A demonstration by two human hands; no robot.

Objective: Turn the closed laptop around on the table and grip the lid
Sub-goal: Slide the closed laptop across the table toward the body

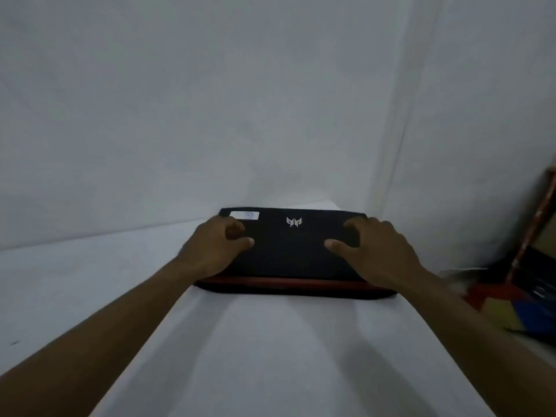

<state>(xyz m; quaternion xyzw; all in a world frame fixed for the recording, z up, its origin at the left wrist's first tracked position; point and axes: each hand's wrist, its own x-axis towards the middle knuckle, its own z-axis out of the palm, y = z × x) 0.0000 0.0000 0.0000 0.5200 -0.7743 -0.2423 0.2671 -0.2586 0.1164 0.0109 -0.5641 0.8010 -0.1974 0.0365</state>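
Observation:
A closed black laptop (293,254) lies flat on the white table (270,341), far from me and near the wall. Its lid carries a silver logo and a white sticker at the far left corner. A red strip runs along the edge that faces me. My left hand (216,245) rests on the left part of the lid, fingers curled, thumb pointing inward. My right hand (376,251) lies on the right part of the lid, fingers spread and bent over the surface. Both hands press on top; neither wraps an edge.
White walls meet in a corner behind the laptop. At the right edge stands a blurred cardboard box (529,266) with red, blue and dark patches, close to my right forearm. The table's left edge runs diagonally beside my left arm.

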